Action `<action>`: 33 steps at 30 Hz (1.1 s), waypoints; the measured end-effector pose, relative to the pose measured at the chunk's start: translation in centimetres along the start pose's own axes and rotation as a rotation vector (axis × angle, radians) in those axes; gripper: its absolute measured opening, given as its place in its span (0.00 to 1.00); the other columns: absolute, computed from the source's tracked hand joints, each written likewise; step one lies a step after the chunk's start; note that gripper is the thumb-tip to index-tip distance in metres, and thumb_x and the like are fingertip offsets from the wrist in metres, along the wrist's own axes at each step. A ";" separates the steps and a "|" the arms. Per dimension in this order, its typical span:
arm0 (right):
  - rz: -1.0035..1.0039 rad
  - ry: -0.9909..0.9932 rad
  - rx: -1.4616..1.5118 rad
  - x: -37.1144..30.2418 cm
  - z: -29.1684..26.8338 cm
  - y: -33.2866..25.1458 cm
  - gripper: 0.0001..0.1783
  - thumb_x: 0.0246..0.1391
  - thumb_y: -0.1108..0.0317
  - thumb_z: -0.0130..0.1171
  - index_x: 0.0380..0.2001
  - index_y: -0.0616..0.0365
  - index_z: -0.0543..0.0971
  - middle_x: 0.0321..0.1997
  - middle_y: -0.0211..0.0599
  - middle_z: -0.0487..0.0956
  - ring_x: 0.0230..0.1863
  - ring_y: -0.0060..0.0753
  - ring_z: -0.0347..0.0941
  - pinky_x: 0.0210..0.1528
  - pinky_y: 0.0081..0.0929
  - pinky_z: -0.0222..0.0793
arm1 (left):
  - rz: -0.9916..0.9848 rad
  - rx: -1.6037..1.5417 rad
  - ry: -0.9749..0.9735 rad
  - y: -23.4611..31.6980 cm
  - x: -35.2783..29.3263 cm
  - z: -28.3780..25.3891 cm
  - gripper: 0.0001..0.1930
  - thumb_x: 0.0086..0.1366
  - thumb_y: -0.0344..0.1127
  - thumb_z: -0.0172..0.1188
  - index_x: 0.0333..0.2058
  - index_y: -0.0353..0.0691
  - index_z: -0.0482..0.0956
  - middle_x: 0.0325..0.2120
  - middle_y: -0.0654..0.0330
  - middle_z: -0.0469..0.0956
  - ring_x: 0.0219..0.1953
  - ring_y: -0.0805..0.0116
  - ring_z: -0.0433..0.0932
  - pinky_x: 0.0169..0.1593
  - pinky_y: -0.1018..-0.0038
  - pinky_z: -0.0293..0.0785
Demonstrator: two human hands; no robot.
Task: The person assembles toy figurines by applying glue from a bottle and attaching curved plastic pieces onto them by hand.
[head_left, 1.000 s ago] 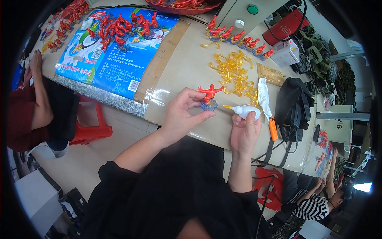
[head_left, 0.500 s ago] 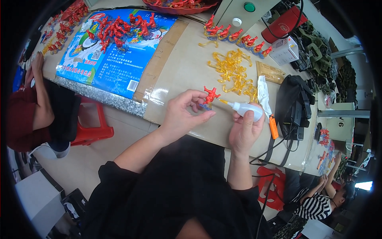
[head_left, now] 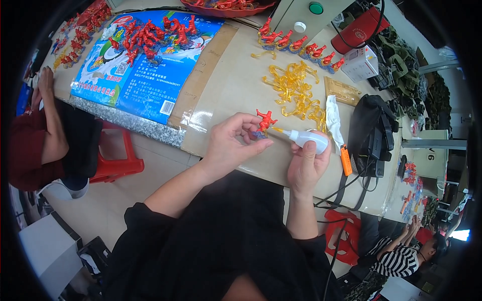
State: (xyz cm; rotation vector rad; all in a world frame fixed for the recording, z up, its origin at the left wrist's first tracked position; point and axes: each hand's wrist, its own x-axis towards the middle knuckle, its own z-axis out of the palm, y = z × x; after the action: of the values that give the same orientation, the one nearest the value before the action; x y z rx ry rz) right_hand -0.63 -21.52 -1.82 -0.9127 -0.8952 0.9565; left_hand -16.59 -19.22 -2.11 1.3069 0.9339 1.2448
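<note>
A small red figurine [head_left: 265, 120] on a bluish base is pinched in my left hand [head_left: 233, 143], upright over the table. My right hand [head_left: 307, 168] is wrapped round a white squeeze bottle [head_left: 310, 141]. The bottle's thin yellowish nozzle points left, close to the figurine's lower side; whether it touches cannot be made out. Behind my hands lies a pile of curved translucent yellow pieces [head_left: 296, 90]. A row of finished-looking red figurines [head_left: 301, 46] stands at the back, and many more red figurines [head_left: 150, 37] are heaped on a blue printed cardboard sheet [head_left: 135, 95].
A white tissue [head_left: 332, 120] and an orange-handled cutter [head_left: 345, 160] lie right of my right hand, beside a black bag [head_left: 369, 125] with cables. At the back are a red tumbler [head_left: 359, 31] and a red basin [head_left: 228, 11]. Co-workers sit left and lower right.
The bottle has shifted slightly left with my right hand, bringing its nozzle nearer the figurine. My left hand stays nearly still. The co-worker at right has moved their arms.
</note>
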 end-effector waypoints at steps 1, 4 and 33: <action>0.002 -0.007 -0.005 0.0 -0.1 0.1 0.16 0.50 0.66 0.53 0.40 0.61 0.63 0.33 0.33 0.68 0.27 0.22 0.66 0.29 0.17 0.61 | 0.005 0.006 -0.001 0.0 0.0 0.0 0.19 0.45 0.29 0.66 0.37 0.35 0.71 0.30 0.63 0.75 0.28 0.81 0.70 0.30 0.85 0.67; -0.005 -0.011 -0.031 0.0 0.0 0.1 0.16 0.51 0.65 0.53 0.40 0.60 0.64 0.32 0.33 0.69 0.27 0.23 0.66 0.29 0.18 0.61 | 0.007 0.007 0.004 0.0 0.0 0.0 0.19 0.45 0.29 0.66 0.37 0.35 0.71 0.30 0.63 0.75 0.28 0.81 0.70 0.30 0.85 0.67; -0.009 0.048 0.216 0.7 -0.8 -1.6 0.11 0.54 0.65 0.48 0.38 0.60 0.65 0.31 0.36 0.70 0.26 0.23 0.63 0.29 0.20 0.59 | 0.800 0.970 -0.040 0.0 0.0 0.2 0.18 0.44 0.24 0.55 0.39 0.31 0.72 0.32 0.56 0.68 0.38 0.59 0.68 0.39 0.71 0.69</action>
State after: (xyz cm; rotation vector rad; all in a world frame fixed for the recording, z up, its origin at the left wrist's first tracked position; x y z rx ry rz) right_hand 0.78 -21.52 -0.45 -0.7432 -0.7390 0.9986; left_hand -16.34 -19.24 -2.04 2.6457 1.0680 1.3616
